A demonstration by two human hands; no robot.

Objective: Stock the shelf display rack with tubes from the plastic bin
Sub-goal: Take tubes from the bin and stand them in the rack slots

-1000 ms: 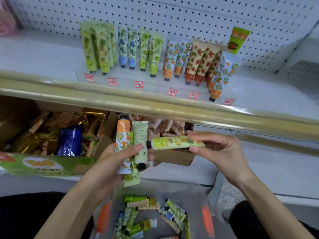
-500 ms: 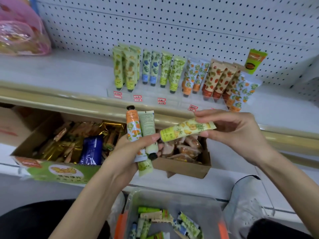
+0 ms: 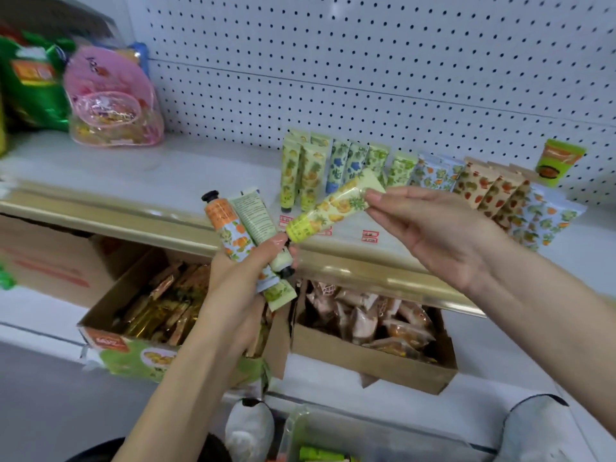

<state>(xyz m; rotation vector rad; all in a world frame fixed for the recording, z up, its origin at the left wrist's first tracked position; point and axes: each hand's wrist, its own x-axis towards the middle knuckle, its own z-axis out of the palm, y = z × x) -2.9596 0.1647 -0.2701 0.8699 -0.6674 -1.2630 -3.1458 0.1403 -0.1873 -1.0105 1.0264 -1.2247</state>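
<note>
My left hand [image 3: 243, 281] grips a bunch of tubes: an orange-flowered tube [image 3: 226, 228] with a black cap up, a pale green tube [image 3: 258, 225] cap down, and a third green one under them. My right hand [image 3: 430, 235] pinches the flat end of a yellow pineapple-print tube [image 3: 333, 211], its cap end touching my left thumb. Behind it, the clear display rack [image 3: 353, 228] on the white shelf holds rows of upright printed tubes [image 3: 373, 168]. The plastic bin [image 3: 333, 438] shows at the bottom edge with a green tube inside.
A gold rail [image 3: 133, 225] edges the shelf. Below it stand two open cardboard boxes of wrapped snacks [image 3: 160, 308] [image 3: 373, 325]. Pink and green snack bags [image 3: 113, 98] sit at the shelf's left. White pegboard [image 3: 366, 68] backs the shelf. An orange-green packet [image 3: 558, 161] leans at the right.
Both hands have risen toward the shelf with their tubes. The yellow tube in my right hand has tilted up, its flat end now in front of the rack's tubes.
</note>
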